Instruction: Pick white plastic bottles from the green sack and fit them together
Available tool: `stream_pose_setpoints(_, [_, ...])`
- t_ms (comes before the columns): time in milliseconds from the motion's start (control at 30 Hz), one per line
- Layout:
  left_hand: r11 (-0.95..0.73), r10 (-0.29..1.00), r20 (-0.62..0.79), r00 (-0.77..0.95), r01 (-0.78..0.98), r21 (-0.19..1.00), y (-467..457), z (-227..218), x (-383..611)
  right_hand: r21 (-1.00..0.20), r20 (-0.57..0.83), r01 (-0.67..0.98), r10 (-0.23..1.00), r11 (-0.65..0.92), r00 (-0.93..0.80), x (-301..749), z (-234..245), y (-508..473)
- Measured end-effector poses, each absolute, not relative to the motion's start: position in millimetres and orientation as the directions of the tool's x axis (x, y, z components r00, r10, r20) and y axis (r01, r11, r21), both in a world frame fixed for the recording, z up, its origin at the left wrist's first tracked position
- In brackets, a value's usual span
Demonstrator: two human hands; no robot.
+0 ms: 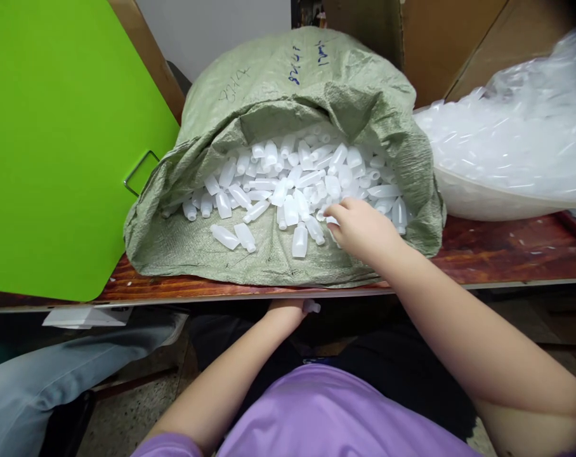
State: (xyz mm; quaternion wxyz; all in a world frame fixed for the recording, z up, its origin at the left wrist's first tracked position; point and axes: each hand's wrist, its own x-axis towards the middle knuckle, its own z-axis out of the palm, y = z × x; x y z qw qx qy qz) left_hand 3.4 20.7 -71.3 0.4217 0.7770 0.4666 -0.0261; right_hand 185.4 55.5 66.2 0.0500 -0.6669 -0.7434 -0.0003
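A green woven sack (288,76) lies on its side with its mouth facing me, and many small translucent plastic bottles (300,240) spill from it onto its lower flap. My right hand (359,230) is at the front right of this pile, its fingers curled in a pinch on a small bottle that they partly hide. Below the table's front edge, my left hand (287,310) is closed, and the end of another small bottle (311,306) pokes out beside it. The table edge covers most of the left fingers.
A bright green panel (69,146) with a wire handle (140,171) stands at the left. To the right, a clear plastic bag (511,146) bulges with white pieces on the red-brown table (497,251). Cardboard (450,44) rises behind. Another person's jeans-clad leg (54,374) is at lower left.
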Motion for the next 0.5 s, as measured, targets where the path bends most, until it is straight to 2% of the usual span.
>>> stream_pose_setpoints(133, [-0.203, 0.671, -0.509, 0.539, 0.794, 0.573, 4.5, -43.6, -10.3, -0.012, -0.019, 0.987, 0.987, 0.158, -0.158, 172.5, 60.7, 96.4])
stream_pose_setpoints(300, [-0.132, 0.574, -0.51, 0.64, 0.688, 0.714, -5.6, 2.6, -29.8, -0.036, -0.013, 0.994, 0.995, 0.099, -0.099, 171.9, 64.3, 99.1])
stream_pose_setpoints(400, [-0.089, 0.511, -0.506, 0.695, 0.628, 0.773, -4.0, 17.9, -36.9, -0.221, 0.065, 0.973, 0.996, 0.069, -0.056, 174.0, 73.7, 70.9])
stream_pose_setpoints(433, [-0.077, 0.49, -0.494, 0.718, 0.6, 0.796, -3.2, 20.0, -37.9, -0.317, 0.081, 0.942, 0.993, 0.111, -0.09, 173.5, 75.9, 57.2])
stream_pose_setpoints(500, [-0.04, 0.445, -0.437, 0.782, 0.505, 0.862, -1.7, 21.2, -37.4, -0.482, 0.114, 0.817, 0.947, 0.318, -0.301, 170.9, 75.9, 26.8])
